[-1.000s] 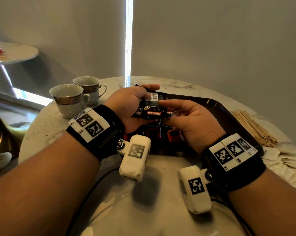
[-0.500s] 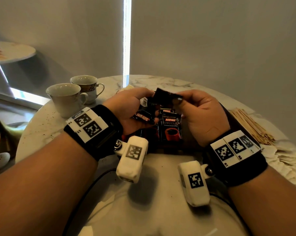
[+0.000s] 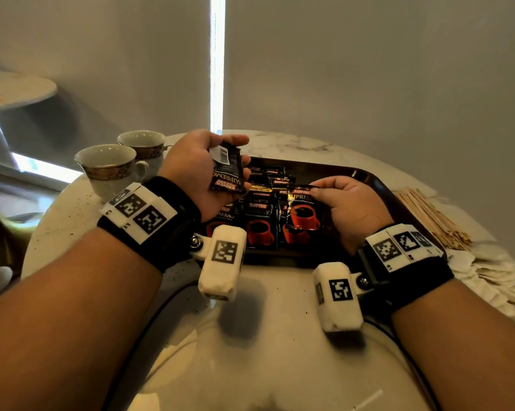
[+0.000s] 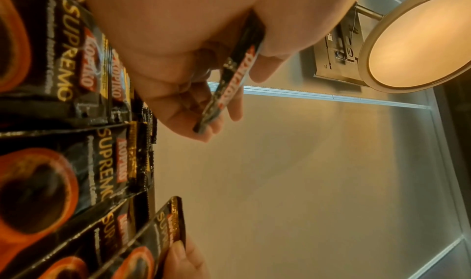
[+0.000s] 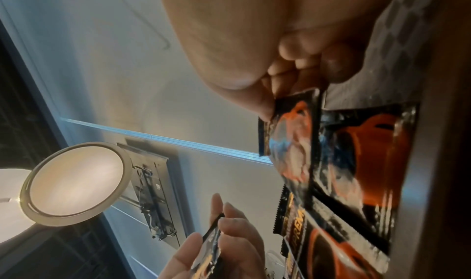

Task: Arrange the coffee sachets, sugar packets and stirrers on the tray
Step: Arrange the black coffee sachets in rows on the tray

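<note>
A dark tray point(image 3: 377, 180) lies on the round marble table, with several black coffee sachets point(image 3: 259, 221) overlapping in rows on its left half. My left hand point(image 3: 203, 170) is raised above the tray's left side and grips one coffee sachet point(image 3: 227, 170) point(image 4: 229, 76) back side up. My right hand point(image 3: 343, 203) pinches the top edge of a second sachet point(image 3: 302, 207) point(image 5: 288, 134), held low over the laid sachets. Wooden stirrers point(image 3: 431, 218) and white sugar packets point(image 3: 493, 277) lie on the table right of the tray.
Two ceramic teacups point(image 3: 111, 167) stand at the table's left, close to my left wrist. A black cable point(image 3: 149, 321) runs across the near table surface. A smaller round table point(image 3: 16, 87) stands at far left.
My hands have separated. The right hand took one sachet from the left and lowered it towards the rows on the tray; the left hand rose, keeping another sachet.
</note>
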Motion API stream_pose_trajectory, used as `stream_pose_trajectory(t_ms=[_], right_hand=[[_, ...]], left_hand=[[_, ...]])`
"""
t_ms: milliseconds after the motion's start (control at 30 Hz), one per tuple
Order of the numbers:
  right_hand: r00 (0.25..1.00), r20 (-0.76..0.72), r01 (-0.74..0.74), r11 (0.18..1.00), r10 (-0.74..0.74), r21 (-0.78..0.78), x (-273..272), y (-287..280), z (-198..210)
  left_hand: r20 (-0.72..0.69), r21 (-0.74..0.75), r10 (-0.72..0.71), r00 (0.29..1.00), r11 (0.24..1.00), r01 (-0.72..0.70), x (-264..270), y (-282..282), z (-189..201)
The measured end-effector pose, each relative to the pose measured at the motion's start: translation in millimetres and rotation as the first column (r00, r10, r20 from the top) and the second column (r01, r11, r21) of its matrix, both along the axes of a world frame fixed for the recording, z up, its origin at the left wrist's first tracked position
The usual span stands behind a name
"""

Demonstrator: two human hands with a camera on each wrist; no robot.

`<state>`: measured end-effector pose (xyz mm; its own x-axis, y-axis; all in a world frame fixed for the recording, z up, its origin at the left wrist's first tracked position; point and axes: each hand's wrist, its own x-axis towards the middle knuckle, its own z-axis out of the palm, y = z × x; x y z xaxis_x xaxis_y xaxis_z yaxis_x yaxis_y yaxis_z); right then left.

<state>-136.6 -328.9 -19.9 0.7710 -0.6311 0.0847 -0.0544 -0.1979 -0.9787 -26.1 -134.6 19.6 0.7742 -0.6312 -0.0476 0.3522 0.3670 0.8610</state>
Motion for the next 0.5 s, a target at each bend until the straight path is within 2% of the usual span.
stream_pose_trajectory(t_ms=[200,333,500], right_hand=[[0.996,-0.092,-0.022,0.999,0.020,-0.028,-0.8,1.8,1.1],[0.990,-0.136,-0.026,0.999,0.029,0.028,1.5,1.9,1.1],[0.987,-0.154,-0.045,0.999,0.045,0.007,-1.4,4.1,1.1]], left_hand=[[0.037,0.074,-0.009,0.999,0.997,0.007,-1.9,-1.3,-2.1],[0.031,0.073,0.020,0.999,0.997,-0.023,-0.3,-1.2,-2.0],[0.039,0.077,0.036,0.999,0.996,-0.039,0.5,-0.8,-2.7]])
